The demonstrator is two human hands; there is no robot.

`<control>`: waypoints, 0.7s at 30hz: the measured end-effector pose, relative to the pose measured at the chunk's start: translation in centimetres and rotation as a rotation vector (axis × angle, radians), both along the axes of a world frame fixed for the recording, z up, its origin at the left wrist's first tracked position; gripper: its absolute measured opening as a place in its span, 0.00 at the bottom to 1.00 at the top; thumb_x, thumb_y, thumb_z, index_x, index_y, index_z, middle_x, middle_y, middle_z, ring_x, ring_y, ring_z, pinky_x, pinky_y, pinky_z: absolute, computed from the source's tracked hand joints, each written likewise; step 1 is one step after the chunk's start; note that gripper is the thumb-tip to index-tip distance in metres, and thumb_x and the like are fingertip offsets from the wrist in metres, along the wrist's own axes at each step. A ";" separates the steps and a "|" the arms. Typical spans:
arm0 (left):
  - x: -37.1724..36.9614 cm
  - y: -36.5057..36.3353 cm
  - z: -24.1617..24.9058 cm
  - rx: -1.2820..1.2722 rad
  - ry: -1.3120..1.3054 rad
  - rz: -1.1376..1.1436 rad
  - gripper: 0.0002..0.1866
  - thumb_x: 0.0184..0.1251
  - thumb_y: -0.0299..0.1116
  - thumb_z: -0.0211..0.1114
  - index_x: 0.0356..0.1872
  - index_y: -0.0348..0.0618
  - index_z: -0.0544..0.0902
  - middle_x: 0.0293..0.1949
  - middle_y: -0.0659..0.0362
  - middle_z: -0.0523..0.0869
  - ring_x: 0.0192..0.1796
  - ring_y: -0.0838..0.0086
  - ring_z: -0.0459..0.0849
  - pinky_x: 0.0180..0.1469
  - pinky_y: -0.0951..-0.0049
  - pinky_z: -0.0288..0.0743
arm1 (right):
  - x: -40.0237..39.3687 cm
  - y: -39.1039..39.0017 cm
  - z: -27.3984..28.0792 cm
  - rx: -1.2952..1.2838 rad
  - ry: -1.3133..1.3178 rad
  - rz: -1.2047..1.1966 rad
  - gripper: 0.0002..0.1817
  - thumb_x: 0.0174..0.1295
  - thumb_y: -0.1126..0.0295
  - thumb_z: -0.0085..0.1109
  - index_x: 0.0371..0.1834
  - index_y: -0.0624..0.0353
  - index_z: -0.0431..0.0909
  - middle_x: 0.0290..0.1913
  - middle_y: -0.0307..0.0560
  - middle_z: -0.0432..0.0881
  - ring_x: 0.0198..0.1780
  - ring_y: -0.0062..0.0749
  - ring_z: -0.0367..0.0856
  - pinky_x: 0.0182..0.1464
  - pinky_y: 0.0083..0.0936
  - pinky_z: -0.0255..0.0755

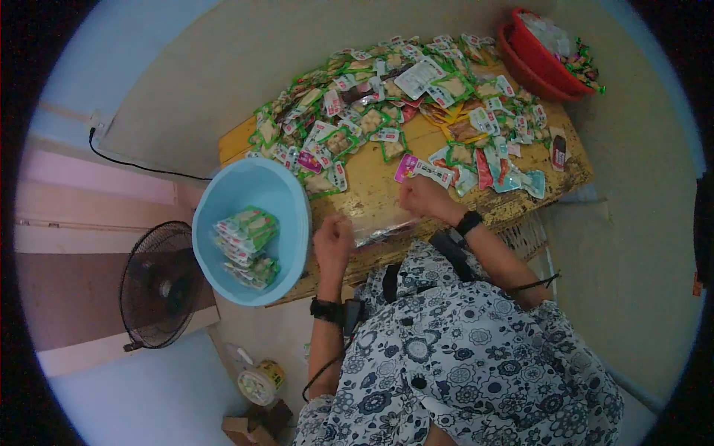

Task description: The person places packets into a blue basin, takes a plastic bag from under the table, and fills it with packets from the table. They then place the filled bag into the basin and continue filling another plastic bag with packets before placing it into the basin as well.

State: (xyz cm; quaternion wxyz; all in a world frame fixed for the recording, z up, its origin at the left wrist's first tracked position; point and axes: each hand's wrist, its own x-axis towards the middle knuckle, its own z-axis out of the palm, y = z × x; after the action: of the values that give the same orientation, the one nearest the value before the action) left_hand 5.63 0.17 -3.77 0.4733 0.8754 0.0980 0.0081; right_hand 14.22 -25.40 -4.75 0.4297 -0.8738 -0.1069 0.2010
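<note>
Near the front edge of the yellow wooden table (375,182), a clear plastic bag (383,225) stretches between my two hands. My left hand (334,239), its fingers curled closed, is at the bag's left end, beside the blue basin. My right hand (425,199) is closed at its right end, just below a pink and white packet (422,170). Many small green and white food packets (372,121) lie heaped across the back of the table. The light blue basin (295,215) at the left holds several stacked packets (249,238).
Nested red basins (529,73) with packets stand at the table's back right corner. A black fan (160,286) is left of the blue basin. On the floor are a tub (260,382) and a cardboard box (256,427). Walls rise behind and to the right.
</note>
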 end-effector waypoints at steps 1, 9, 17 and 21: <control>0.0 0.1 -0.2 0.075 0.028 -0.036 0.16 0.66 0.35 0.65 0.52 0.38 0.81 0.30 0.52 0.83 0.31 0.63 0.83 0.36 0.64 0.75 | 0.2 0.1 -0.2 -0.040 0.011 0.023 0.04 0.52 0.70 0.62 0.24 0.58 0.80 0.22 0.42 0.82 0.29 0.29 0.82 0.31 0.27 0.73; -0.3 -3.2 6.5 0.472 -0.373 -0.352 0.31 0.58 0.29 0.68 0.65 0.46 0.72 0.48 0.48 0.81 0.50 0.50 0.80 0.52 0.54 0.74 | 1.4 0.8 -3.6 -0.138 -0.131 0.092 0.06 0.47 0.66 0.61 0.23 0.55 0.83 0.27 0.52 0.84 0.30 0.46 0.83 0.35 0.37 0.76; -0.6 -3.5 4.4 0.320 -0.241 -0.808 0.27 0.61 0.30 0.65 0.63 0.43 0.73 0.54 0.47 0.82 0.57 0.49 0.79 0.58 0.54 0.73 | 1.7 1.0 -4.1 -0.177 -0.153 0.134 0.10 0.47 0.63 0.57 0.23 0.57 0.83 0.27 0.58 0.82 0.31 0.54 0.82 0.37 0.42 0.77; -0.3 -3.0 3.1 0.375 -0.200 -0.729 0.26 0.58 0.27 0.65 0.60 0.42 0.74 0.50 0.45 0.83 0.51 0.48 0.82 0.51 0.54 0.77 | 1.8 0.7 -3.6 -0.137 -0.078 0.127 0.09 0.46 0.63 0.62 0.22 0.57 0.82 0.27 0.56 0.82 0.30 0.52 0.82 0.35 0.40 0.77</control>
State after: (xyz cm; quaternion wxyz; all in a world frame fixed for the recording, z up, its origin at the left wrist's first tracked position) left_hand 5.34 -2.82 -0.67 0.2846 0.9187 -0.2678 -0.0572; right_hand 16.01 -24.67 -8.36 0.3507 -0.8998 -0.1646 0.2006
